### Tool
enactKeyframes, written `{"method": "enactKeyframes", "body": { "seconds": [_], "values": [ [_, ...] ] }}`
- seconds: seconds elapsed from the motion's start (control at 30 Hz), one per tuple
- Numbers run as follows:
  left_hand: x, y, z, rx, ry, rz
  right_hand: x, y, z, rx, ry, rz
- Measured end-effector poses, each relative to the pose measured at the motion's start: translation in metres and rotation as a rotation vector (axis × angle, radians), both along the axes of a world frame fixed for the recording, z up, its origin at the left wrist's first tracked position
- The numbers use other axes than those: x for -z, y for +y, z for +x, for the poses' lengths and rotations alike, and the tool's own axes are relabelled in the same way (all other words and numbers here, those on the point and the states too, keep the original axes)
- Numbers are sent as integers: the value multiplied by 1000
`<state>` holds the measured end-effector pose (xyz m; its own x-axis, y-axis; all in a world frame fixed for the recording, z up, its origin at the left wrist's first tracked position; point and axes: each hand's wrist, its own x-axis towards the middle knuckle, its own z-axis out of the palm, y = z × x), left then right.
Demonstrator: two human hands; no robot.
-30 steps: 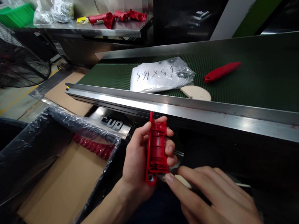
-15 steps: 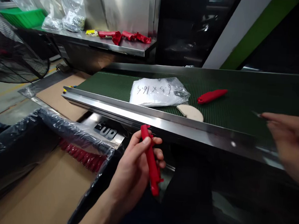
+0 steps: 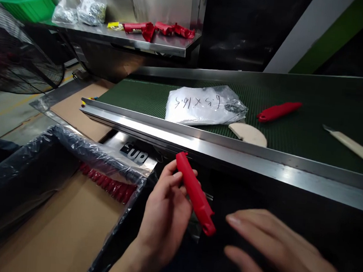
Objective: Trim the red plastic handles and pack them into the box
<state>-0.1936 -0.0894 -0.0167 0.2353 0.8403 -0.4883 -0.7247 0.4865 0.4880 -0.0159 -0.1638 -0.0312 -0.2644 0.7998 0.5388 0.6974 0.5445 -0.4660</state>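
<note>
Green ribbed belt runs out of frame at the right, where it sinks into shadow. At lower left, the frame cuts off a box lined with dark plastic; red pieces line its inner wall, too glossy and crowded to count. The fan is cropped and blurred. On the belt lies a white packet marked 6.5 x 16.5, upside down. The right hand, blurred and cropped below, has thumb and fingers spread, near the red casing but apart from it. The left hand pinches that casing between thumb and partly hidden fingers, tilted before the belt, its inner side unseen. Also on the belt: a pale-handled knife, cut off at right, 1 red piece and 1 cream disc-like piece, its lower edge behind the rail.
</note>
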Motion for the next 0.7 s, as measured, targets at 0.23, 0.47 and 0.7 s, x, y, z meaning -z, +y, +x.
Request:
{"method": "enactKeyframes", "body": {
  "seconds": [0.23,0.47,0.7],
  "values": [
    [5,0,-5,5,9,-11,0,11,-25,-85,178,-97],
    [18,-2,-21,28,125,41,4,18,-14,227,308,-235],
    [18,-5,-31,69,165,67,6,32,-15,284,387,-379]
  ]
}}
